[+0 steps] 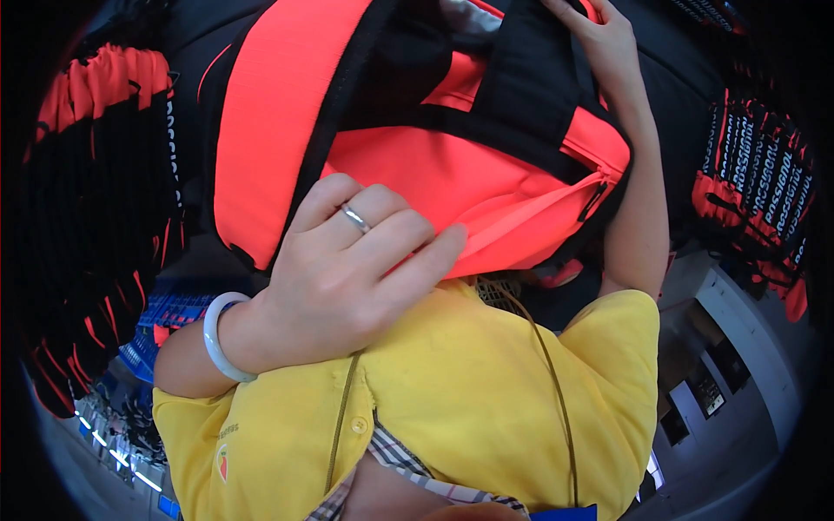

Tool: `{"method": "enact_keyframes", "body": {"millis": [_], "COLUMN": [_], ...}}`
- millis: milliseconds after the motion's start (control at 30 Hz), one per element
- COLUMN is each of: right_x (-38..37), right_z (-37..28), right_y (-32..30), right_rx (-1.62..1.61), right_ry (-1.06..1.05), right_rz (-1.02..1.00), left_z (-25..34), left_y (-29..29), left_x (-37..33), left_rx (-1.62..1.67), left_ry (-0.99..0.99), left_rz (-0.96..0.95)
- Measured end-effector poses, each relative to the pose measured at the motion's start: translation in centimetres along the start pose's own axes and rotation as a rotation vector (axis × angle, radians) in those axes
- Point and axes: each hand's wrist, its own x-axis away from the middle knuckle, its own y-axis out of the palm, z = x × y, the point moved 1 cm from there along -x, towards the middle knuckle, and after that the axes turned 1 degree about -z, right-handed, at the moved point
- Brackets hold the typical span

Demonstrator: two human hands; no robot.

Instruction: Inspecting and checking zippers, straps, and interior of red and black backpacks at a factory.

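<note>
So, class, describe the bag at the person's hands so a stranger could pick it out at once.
Find the yellow shirt filling the lower middle. Directly above it, with the left hand in front and the right hand at its upper right, is the bag. Unlike the tightly packed left pile and right pile, it shows broad coral panels.

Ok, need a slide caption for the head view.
Left hand curled at a coral-and-black bag, right hand at its far side, similarly coloured stacks either side.
</note>
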Motion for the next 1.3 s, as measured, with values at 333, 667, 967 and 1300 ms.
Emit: {"method": "enact_keyframes", "body": {"millis": [333, 667, 967, 1300], "right_x": [0.1, 3.5, 10.8, 15.3], "right_z": [-4.4, -8.8, 0.3, 6.2], "right_y": [-4.7, -9.4, -4.4, 3.8], "right_rx": [0.005, 1.377, -0.572, -1.590], "right_ry": [-0.255, -0.137, 0.426, 0.356], "right_rz": [0.167, 0.090, -0.491, -0.375], "left_z": [-8.3, -17.5, -12.1, -13.1], "left_y": [-2.8, -15.0, -8.5, 3.8], "left_x": [1.1, 3.5, 4.1, 7.0], "left_rx": [-0.240, -0.823, 1.152, 2.099], "left_ry": [-0.313, -0.647, -1.050, -0.977], "left_rz": [0.210, 0.251, 0.282, -0.014]}}
